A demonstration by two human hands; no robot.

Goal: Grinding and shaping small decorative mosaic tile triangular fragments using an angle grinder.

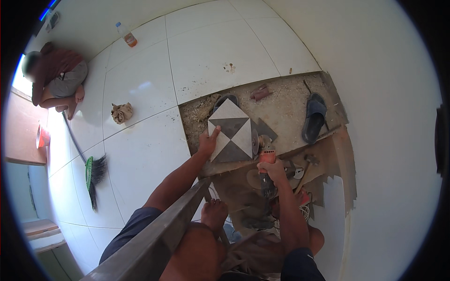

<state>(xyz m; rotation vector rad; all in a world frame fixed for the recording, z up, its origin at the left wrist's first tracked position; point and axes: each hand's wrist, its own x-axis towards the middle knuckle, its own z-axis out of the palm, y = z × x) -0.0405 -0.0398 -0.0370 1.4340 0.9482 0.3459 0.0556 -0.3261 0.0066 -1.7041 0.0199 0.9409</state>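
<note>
A square tile (230, 119) with dark and light triangles is propped up over the dug-out strip of floor. My left hand (209, 141) grips its left edge, one finger lying over the patterned face. In my right hand (273, 169) is a red and black angle grinder (267, 157), held by its body. The grinder's round disc (255, 142) meets the tile's right edge; whether it is spinning I cannot tell. Behind the grinder head lies a dark pointed tile piece (268, 130).
A dark slipper (314, 119) lies right; another (229, 99) is partly behind the tile. A hammer (307, 171) rests near my right arm. A metal beam (157, 229) crosses my left side. Left are a broom (95, 175), crumpled paper bag (122, 113), bottle (127, 36) and crouching person (65, 77).
</note>
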